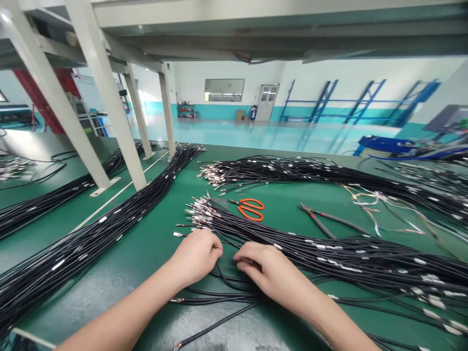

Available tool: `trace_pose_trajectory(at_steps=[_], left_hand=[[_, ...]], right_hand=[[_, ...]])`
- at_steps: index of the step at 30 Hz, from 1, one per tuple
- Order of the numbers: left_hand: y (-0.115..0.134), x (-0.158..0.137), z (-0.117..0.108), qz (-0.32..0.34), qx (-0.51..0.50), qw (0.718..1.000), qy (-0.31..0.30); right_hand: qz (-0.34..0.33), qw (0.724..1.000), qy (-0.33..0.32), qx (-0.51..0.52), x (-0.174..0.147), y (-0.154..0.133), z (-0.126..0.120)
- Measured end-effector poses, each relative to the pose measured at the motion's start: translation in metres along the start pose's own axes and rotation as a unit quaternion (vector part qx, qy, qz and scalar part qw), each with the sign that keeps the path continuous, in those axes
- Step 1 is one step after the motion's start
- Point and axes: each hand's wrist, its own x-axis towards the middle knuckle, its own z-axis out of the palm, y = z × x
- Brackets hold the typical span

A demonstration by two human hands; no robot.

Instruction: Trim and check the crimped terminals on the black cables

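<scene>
My left hand (200, 253) is closed in a pinch near the tips of the middle cable bundle. A thin black cable (221, 274) hangs from its fingers and curves away under my right hand. A white-tipped connector (178, 234) sticks out to the left of the left hand. Across a small gap, my right hand (265, 268) has its thumb and fingers curled together; what lies between them is hidden. Behind both hands stretches the bundle of black cables (292, 241), with metal terminals (200, 212) at its left end. Several loose cables (219, 298) lie on the green tabletop below.
Orange-handled scissors (251, 208) and cutting pliers (321, 219) lie behind the middle bundle. More cable bundles run along the left (109, 224) and the back (292, 168). Stripped wires (380, 200) lie at right. White frame legs (113, 97) and a shelf (256, 29) stand over the table.
</scene>
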Motion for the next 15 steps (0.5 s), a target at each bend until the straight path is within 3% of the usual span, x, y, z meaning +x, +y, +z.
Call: trace_pose_trajectory(at_steps=[5,8,11,13,15], left_hand=[[0.0,-0.018,-0.028,0.029,0.026,0.998,-0.039],[0.006,-0.046,-0.029,0.057,0.117,0.989,-0.065],[0.002,-0.082,-0.013,0.108,0.241,0.964,0.018],[-0.007,-0.102,0.001,0.217,0.31,0.922,0.076],[-0.018,-0.113,0.013,0.28,0.357,0.883,0.116]], right_hand=[[-0.018,0.996,-0.071,-0.05,-0.005,-0.011,0.007],[-0.02,0.995,-0.076,-0.069,-0.007,-0.013,0.01],[-0.015,0.993,-0.068,-0.094,-0.006,-0.011,0.015],[-0.013,0.991,-0.067,-0.114,-0.005,-0.01,0.02],[-0.016,0.989,-0.066,-0.132,-0.004,-0.009,0.023]])
